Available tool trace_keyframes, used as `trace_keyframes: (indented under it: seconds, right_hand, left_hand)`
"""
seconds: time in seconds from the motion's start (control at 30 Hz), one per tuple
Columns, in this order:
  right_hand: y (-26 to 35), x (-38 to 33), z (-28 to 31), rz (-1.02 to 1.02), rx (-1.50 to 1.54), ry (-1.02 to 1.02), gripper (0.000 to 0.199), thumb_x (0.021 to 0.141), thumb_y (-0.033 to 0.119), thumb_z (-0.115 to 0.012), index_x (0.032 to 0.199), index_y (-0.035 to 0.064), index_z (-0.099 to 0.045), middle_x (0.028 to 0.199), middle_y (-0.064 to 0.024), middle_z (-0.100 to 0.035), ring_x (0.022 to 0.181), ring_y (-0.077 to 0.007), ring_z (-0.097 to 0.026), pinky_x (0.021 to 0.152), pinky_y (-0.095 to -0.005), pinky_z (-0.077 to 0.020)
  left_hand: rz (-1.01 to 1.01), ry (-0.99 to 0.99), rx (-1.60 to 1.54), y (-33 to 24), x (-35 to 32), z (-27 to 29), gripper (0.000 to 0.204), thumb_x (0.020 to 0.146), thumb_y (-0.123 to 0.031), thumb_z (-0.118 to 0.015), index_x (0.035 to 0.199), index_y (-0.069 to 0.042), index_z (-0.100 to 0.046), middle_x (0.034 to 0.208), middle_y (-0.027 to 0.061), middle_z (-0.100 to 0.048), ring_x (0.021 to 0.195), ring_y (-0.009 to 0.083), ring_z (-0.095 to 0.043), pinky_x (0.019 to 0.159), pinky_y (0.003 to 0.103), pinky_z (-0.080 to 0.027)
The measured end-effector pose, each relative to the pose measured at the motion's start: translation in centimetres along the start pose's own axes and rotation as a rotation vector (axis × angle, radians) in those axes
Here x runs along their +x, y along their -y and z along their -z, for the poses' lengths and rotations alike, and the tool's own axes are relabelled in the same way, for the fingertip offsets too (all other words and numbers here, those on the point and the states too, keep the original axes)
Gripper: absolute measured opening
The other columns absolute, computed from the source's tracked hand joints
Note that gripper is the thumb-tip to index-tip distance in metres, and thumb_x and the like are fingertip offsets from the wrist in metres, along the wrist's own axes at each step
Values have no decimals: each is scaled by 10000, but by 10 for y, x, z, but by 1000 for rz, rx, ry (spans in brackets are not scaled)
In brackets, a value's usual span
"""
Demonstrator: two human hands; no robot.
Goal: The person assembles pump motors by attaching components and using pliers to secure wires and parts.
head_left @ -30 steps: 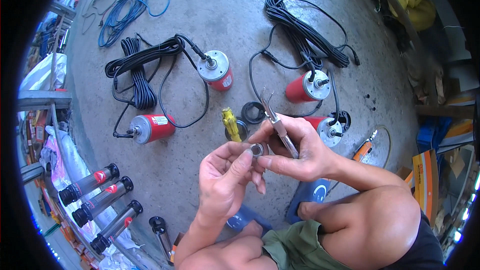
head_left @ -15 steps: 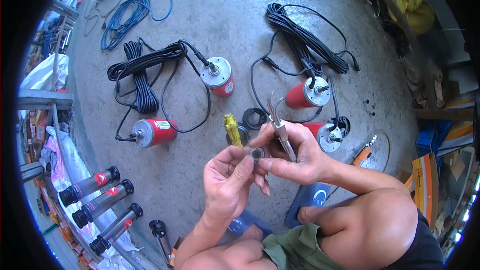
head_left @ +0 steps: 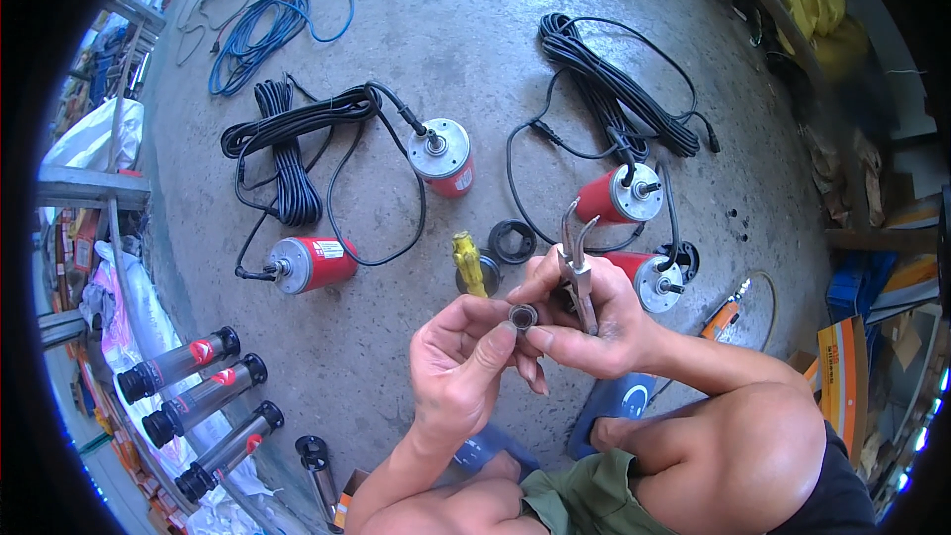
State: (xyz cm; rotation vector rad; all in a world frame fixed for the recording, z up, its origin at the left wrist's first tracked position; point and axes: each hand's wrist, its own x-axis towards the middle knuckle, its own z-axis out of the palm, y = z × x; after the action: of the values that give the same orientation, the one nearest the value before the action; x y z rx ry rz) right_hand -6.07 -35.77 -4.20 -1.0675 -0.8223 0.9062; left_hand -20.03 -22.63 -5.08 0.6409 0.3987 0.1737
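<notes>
My left hand [head_left: 458, 362] and my right hand [head_left: 604, 322] meet in front of my knees. Their fingertips pinch a small grey metal ring-shaped part [head_left: 523, 317] with a dark hole. A pair of metal pliers [head_left: 581, 282] is also tucked in my right hand, its two bent, slender prongs pointing up and apart. Beyond the fingers of my left hand rises a yellow handle [head_left: 468, 263], like a screwdriver's; its lower end is hidden, so I cannot tell whether that hand holds it. Behind it lie a black ring [head_left: 512, 241] and a round dark part.
Red cylindrical motors [head_left: 443, 163] with silver ends and coiled black cables [head_left: 619, 89] lie on the concrete floor. Several clear tubes with black ends [head_left: 213, 386] rest at the left. An orange tool [head_left: 723, 319] with a hose lies right; a blue cable coil [head_left: 260, 40] sits far left.
The whole view has shifted slightly, with the floor things a little right and lower. Both hands keep their grip on the small ring part, and the pliers tilt a little more upright.
</notes>
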Motion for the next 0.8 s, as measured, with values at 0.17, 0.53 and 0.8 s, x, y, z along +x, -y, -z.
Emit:
trace_keyframes:
  seconds: [0.17, 0.53, 0.8]
  right_hand:
    - [-5, -2, -3, 6, 72, -13, 253, 960, -54, -595, 1199, -74, -514, 898, -135, -654, 741, -185, -714, 594, -319, -611]
    - [-9, -4, -3, 55, -59, -11, 272, 940, -88, -573, 1202, -74, -499, 932, -129, -613, 756, -186, -708, 594, -322, -603]
    - [-24, -15, -16, 1, 138, -134, 299, 922, -108, -579, 1201, -45, -494, 1025, -92, -577, 792, -129, -671, 650, -286, -557]
  left_hand:
    - [-15, 9, 28, 0, -1, 1, 202, 1000, -100, -668, 1149, 21, -605, 868, 166, -696, 671, 235, -689, 555, 429, -622]
    - [-47, -58, 236, -10, -3, -11, 101, 1019, -20, -584, 1061, 72, -582, 805, 170, -687, 594, 195, -664, 481, 360, -587]
    - [39, -93, 239, -14, -5, -13, 97, 1025, -26, -574, 993, 66, -564, 779, 163, -676, 571, 167, -633, 465, 323, -569]
